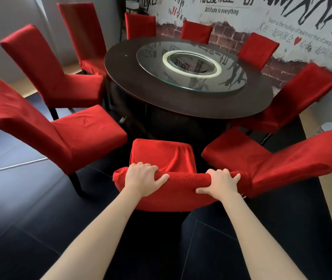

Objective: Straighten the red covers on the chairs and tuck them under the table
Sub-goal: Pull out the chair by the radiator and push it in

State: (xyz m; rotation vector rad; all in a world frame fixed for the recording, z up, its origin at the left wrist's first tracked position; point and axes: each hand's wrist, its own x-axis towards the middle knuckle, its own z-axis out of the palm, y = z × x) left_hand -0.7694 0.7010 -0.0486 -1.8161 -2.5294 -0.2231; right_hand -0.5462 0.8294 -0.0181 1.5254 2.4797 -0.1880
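Hands, left hand (143,177) and right hand (219,181), fingers curled over nearest chair (161,156) backrest top; best push evenly, straight toward table (181,106), keeping cover taut

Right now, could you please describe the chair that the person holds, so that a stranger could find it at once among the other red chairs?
Start at the round dark table with the glass turntable. The held chair stands at its near edge, closest to the camera, between two chairs angled away. Only this one has the left hand and the right hand gripping its backrest top.
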